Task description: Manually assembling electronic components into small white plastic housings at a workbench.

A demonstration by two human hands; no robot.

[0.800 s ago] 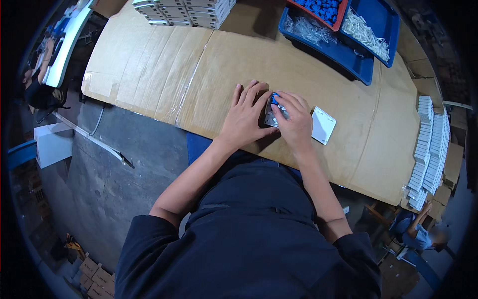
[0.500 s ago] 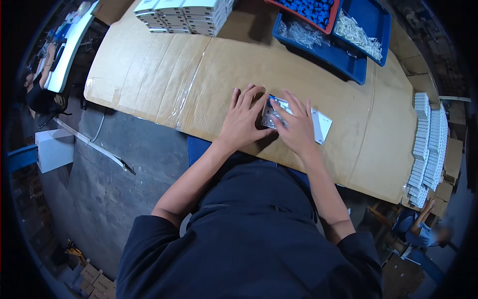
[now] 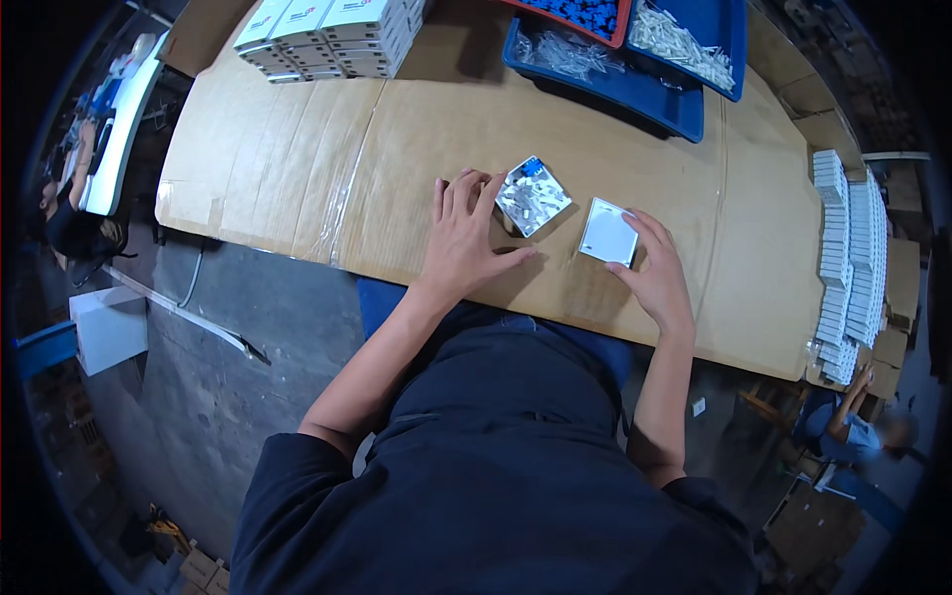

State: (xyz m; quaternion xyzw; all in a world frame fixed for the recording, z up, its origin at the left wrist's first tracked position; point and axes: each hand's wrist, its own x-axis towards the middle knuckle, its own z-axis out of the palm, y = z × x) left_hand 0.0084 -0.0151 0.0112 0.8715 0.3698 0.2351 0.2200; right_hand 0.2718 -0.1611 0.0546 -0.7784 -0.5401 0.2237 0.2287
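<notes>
A small square open box (image 3: 534,198), tilted cornerwise on the cardboard, has a shiny silvery inside with small white pieces and a blue part (image 3: 533,167) at its far corner. Close by its left side is my left hand (image 3: 464,233), fingers spread, thumb stretched to the right; the fingertips are at the box's edge, but whether they touch it I cannot tell. To the right, my right hand (image 3: 656,268) grips a white square lid-like piece (image 3: 608,233) by its right side, thumb at the near corner and fingers at the far one.
Blue trays (image 3: 684,121) at the far right hold clear plastic bits and white plugs; a red tray (image 3: 625,25) of blue parts overlaps them. White boxes (image 3: 327,45) are stacked far left. Rows of white boxes (image 3: 838,263) line the right edge. Two other people sit farther off.
My right hand has left the silvery box and moved right, onto the white piece. My left hand has opened wider, and the box sits turned with its inside uncovered.
</notes>
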